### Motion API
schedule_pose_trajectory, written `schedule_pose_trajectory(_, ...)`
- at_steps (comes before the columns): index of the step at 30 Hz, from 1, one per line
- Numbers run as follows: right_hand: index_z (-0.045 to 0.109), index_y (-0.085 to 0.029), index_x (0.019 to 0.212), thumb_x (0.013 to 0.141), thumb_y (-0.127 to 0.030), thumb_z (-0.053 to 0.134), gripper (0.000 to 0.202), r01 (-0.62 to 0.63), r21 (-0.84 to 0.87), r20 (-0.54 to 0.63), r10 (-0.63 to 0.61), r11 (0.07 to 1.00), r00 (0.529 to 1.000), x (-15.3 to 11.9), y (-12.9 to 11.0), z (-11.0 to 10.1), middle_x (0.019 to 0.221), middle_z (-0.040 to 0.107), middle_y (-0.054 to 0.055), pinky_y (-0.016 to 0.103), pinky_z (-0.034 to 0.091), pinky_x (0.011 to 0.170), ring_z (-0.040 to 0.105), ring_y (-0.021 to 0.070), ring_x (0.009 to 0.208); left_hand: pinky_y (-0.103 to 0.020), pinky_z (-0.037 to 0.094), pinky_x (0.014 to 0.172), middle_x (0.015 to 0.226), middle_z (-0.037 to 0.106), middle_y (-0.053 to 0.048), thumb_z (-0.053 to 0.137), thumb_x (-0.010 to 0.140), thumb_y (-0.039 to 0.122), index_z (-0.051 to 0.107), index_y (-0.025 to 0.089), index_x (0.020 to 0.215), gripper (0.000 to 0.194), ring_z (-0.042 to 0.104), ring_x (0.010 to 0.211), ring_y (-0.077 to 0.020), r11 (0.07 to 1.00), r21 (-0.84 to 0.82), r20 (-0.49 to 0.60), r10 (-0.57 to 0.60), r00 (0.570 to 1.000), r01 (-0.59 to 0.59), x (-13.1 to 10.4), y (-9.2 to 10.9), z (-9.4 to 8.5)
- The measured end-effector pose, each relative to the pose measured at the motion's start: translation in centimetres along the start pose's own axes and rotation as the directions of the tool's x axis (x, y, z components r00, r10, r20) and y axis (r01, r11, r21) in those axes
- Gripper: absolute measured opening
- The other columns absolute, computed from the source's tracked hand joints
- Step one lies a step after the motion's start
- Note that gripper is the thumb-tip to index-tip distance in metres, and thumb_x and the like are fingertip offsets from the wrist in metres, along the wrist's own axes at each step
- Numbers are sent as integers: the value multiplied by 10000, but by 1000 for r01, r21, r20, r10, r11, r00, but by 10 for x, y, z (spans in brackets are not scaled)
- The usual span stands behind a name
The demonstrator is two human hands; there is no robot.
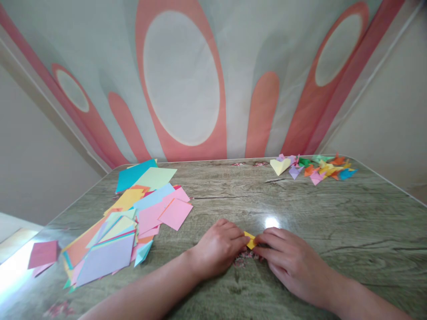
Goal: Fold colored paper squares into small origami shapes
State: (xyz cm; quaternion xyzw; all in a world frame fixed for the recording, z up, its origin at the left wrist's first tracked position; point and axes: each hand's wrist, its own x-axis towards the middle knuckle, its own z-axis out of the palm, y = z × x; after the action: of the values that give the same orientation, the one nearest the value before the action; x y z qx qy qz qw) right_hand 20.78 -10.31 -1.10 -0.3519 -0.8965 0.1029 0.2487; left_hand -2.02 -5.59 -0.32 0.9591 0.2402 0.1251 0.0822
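Observation:
A small piece of folded yellow paper [250, 240] lies on the wood-patterned table [227, 195] near its front middle. From the left, my left hand [222, 244] presses on it with the fingers held together. My right hand [289, 258] pinches its right end between thumb and fingers. Most of the paper is covered by my fingertips, so its full shape is hidden.
Sheets of coloured paper [108, 258] are piled on the left of the table. Two pinkish squares [43, 254] lie near the left edge. Several small folded paper figures [328, 169] are grouped at the back right. A wall covering [182, 80] with pink shapes stands behind.

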Motion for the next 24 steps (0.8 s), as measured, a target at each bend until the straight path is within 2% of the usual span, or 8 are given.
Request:
schedule_pose_trajectory(5, 654, -203, 1002, 908, -77, 462, 248, -13, 46, 11, 13, 999, 1000, 1, 0, 0, 978, 654, 61, 383, 490, 794, 562, 218, 921, -324, 401, 780, 819, 635, -42, 443, 956, 267, 630, 174, 887, 220, 575, 824, -178, 998, 55, -12, -40, 999, 41, 2, 6, 1)
schedule_pose_trajectory(9, 617, -180, 869, 891, -50, 470, 198, -104, 109, -2, 104, 989, 995, 0, 3, 4, 881, 630, 46, 353, 477, 758, 554, 191, 840, -315, 399, 777, 801, 616, -39, 443, 949, 241, 596, 168, 773, 245, 565, 824, -171, 996, 62, -15, -61, 998, 62, 4, 10, 3)
schedule_pose_trajectory(13, 602, -177, 935, 893, -122, 541, 93, -178, 67, -25, 180, 982, 983, 2, 4, 10, 892, 612, 48, 367, 470, 755, 544, 202, 837, -302, 403, 785, 807, 617, -35, 413, 958, 222, 579, 164, 793, 241, 571, 822, -159, 997, 13, -22, -81, 996, 82, 4, 11, 4)
schedule_pose_trajectory(18, 639, -194, 968, 929, -216, 533, 115, -169, 29, -41, 171, 985, 984, 5, 5, 15, 882, 606, 48, 353, 467, 735, 548, 200, 832, -308, 405, 772, 812, 612, -41, 434, 949, 227, 581, 167, 843, 192, 568, 821, -173, 994, 22, 0, -105, 994, 105, 5, 12, 3)
schedule_pose_trajectory(24, 665, -187, 894, 937, -137, 471, 205, -160, 49, -76, 163, 986, 984, 2, 9, 13, 838, 599, 48, 326, 452, 709, 546, 181, 797, -319, 413, 757, 831, 604, -47, 487, 933, 305, 591, 172, 891, 175, 558, 819, -193, 989, 50, 17, -140, 990, 139, 6, 13, 5)
